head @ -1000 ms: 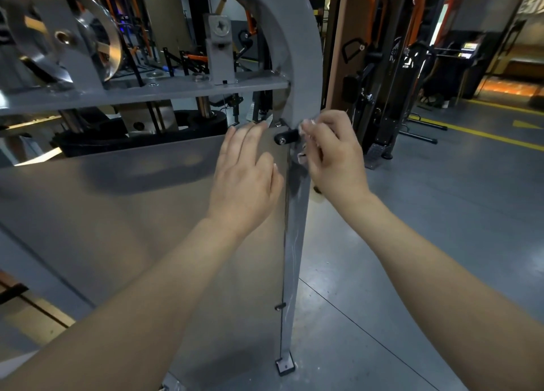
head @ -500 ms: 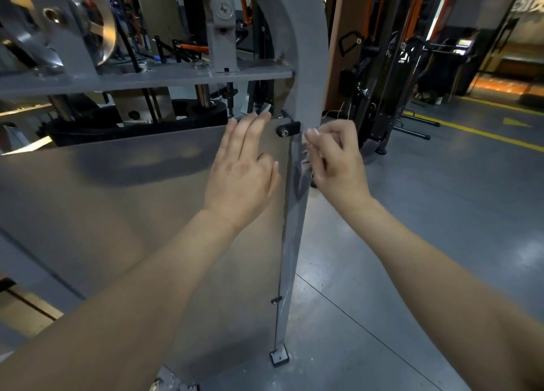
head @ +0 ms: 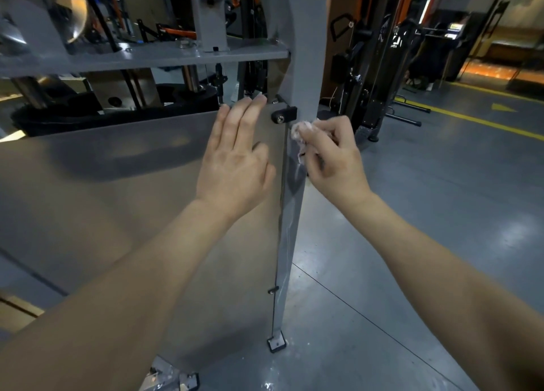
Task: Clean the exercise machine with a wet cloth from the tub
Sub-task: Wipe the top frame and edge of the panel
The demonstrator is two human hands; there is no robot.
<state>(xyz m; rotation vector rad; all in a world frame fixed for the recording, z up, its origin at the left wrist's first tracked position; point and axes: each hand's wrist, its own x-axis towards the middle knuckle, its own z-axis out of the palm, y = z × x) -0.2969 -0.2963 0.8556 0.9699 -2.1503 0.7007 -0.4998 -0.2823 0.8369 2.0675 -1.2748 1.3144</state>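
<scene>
The grey exercise machine fills the left and centre, with an upright post [head: 290,228] and a shiny metal side panel [head: 117,199]. My left hand [head: 235,161] lies flat on the panel, fingers straight, just left of a black knob [head: 284,115]. My right hand [head: 332,158] grips a small bunched whitish cloth [head: 298,133] and presses it against the post just below the knob. A wet streak runs down the post under the cloth. No tub is in view.
The post ends in a foot plate [head: 276,343] on the grey floor. Black and orange gym machines [head: 379,66] stand behind on the right. A yellow line [head: 471,119] crosses the floor at the far right. A pulley wheel [head: 73,8] sits at top left.
My right hand has come off the black knob and slid down the post with the cloth. My left hand stays flat on the panel.
</scene>
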